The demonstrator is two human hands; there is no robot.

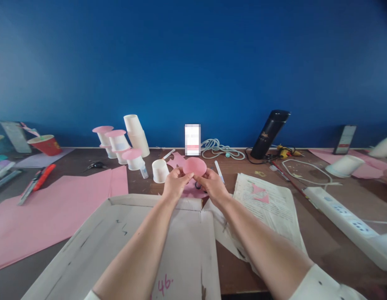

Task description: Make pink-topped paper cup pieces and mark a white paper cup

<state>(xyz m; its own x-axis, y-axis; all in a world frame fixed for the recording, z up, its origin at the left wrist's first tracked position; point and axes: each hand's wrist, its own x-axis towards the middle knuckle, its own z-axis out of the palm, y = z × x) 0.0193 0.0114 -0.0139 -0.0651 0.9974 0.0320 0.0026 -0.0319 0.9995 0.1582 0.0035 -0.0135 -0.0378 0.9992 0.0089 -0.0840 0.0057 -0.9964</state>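
Both my hands hold a pink paper disc [195,166] up in front of me, one at each side. My left hand [176,182] pinches its lower left edge, and my right hand [214,183] pinches the lower right edge. Left of my left hand a white paper cup [160,171] stands upside down on the table. Beneath the disc lie pink paper scraps [193,191], and a dark loop, perhaps a scissors handle, shows partly behind my right fingers. Further left, white cups topped with pink discs [117,134] are stacked beside a tall nested cup stack [136,135].
A white cardboard box [96,246] lies under my forearms. Pink sheets [65,204] with a utility knife [31,187] spread leftward. On the right are printed papers [271,208], a black bottle [270,135], a power strip [343,221] and cables. A phone [192,139] leans against the blue wall.
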